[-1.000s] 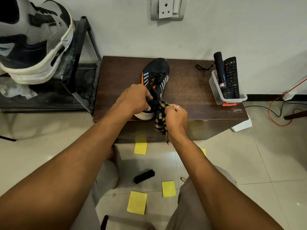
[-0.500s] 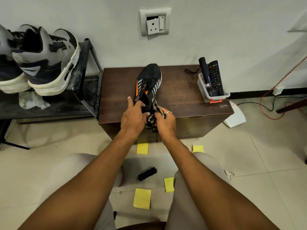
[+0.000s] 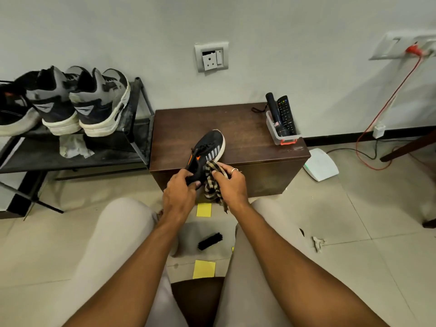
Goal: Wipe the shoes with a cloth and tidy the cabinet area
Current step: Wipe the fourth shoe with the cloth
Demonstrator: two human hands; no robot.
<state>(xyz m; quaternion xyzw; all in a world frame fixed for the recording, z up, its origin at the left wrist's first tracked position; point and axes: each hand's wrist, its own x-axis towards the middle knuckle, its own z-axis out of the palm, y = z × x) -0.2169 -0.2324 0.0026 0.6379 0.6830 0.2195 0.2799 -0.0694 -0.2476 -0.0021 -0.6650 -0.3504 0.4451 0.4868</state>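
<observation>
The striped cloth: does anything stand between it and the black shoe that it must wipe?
Nothing visible does. The right hand holds the striped cloth directly against the side of the black shoe, whose heel end the left hand grips.

No writing can be read on anything.

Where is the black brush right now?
In the head view, the black brush lies centrally on the tiled floor, between the person's knees, in front of the brown cabinet; the far yellow note and the near yellow note flank it.
</observation>
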